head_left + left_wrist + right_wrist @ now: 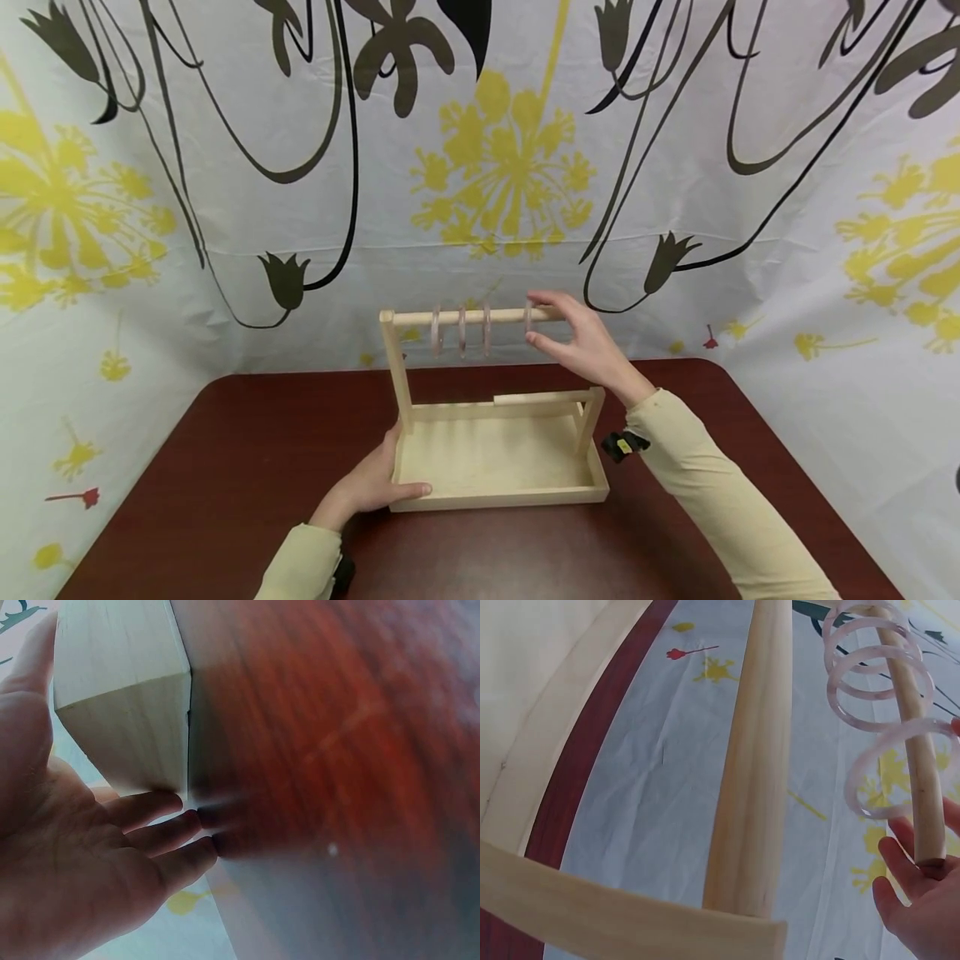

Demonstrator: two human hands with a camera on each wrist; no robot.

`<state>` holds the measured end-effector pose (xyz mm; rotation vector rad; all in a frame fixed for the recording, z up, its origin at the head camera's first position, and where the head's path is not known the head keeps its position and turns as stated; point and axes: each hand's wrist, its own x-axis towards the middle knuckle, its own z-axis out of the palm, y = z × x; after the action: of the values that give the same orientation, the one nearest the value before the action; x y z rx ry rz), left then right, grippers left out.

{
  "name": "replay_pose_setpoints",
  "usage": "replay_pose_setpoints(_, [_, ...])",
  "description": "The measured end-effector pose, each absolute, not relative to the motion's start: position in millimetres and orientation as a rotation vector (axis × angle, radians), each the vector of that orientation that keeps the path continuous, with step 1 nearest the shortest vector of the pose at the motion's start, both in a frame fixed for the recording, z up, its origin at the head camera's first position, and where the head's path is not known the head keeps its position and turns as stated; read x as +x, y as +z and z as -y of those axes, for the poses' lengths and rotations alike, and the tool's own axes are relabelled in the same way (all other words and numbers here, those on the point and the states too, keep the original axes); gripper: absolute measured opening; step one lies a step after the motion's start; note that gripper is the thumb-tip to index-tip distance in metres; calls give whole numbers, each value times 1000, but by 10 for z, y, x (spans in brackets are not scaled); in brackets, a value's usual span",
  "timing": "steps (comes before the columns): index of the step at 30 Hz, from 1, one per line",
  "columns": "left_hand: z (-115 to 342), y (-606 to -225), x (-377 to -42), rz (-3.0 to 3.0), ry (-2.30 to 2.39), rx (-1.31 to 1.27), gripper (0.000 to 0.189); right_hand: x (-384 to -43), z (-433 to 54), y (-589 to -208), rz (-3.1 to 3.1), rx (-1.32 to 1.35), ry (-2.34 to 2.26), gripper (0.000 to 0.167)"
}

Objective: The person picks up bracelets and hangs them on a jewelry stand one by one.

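Observation:
A pale wooden bangle stand (498,502) has a shallow tray base, a tall left post and a long upper rod (506,316). Around that rod's free right end my right hand (585,337) pinches a translucent pinkish bangle (853,784), thumb low and index finger high on the ring. Three similar bangles (437,333) hang further left on the same rod, spaced slightly apart. My left hand (370,479) grips the tray's left end, its thumb over the front rim. In the left wrist view several of its fingertips (202,855) reach beside the tray's end.
A shorter lower rod (540,399) extends left from a short right post (591,421), with no bangle on it. The stand is on a dark red-brown table (277,450). Behind it hangs a white cloth (487,275) printed with flowers.

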<state>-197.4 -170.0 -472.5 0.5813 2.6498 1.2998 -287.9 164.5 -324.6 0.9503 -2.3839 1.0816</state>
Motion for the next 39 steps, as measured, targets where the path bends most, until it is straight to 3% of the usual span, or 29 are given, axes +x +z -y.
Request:
replay_pose_setpoints(17, [1697,-4673,-1942,-2610,1290,543,119,-2900,-1546,-3174,2337,1120,725,56])
replay_pose_setpoints(28, [1700,-4723,-1972,-2637,1290,594,119,-2884,-1537,-3197,2340,1103,737,59])
replay_pose_setpoints(39, [1765,-4634,-1916,-2711,1195,494,103,-2768,-1784,-3282,2284,1061,824,61])
